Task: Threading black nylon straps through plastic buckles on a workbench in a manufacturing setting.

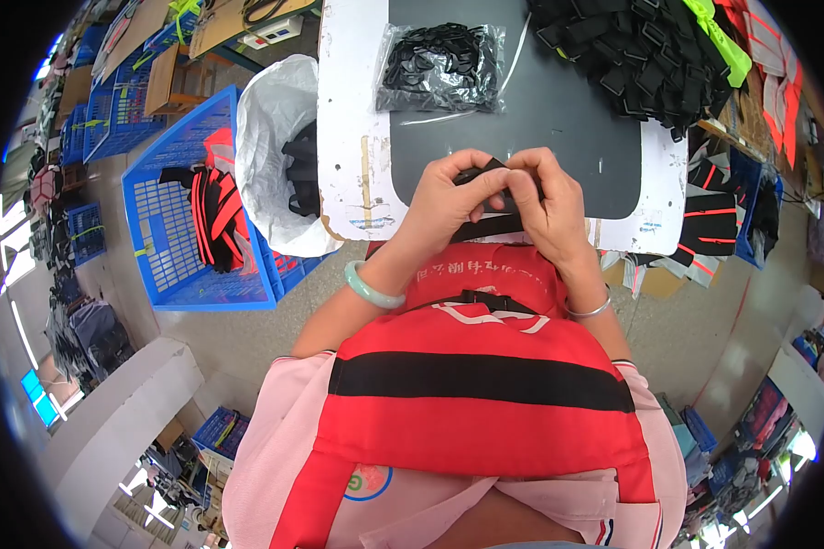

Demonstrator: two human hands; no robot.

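L hand and R hand meet at ctr of frame, both w/ thumb and fingers pinched on a small black strap piece, partly hidden by the fingers. They're just above the near edge of the white table, w/ a red apron below. Dark grey mat shows beyond the fingertips, giving room up to a clear bag of black parts, top ctr. Pile of black buckled straps, upper R, overhangs the mat's R edge. White sack hugs the table's L edge; blue crate w/ red/black strips sits beside it, mid-L.
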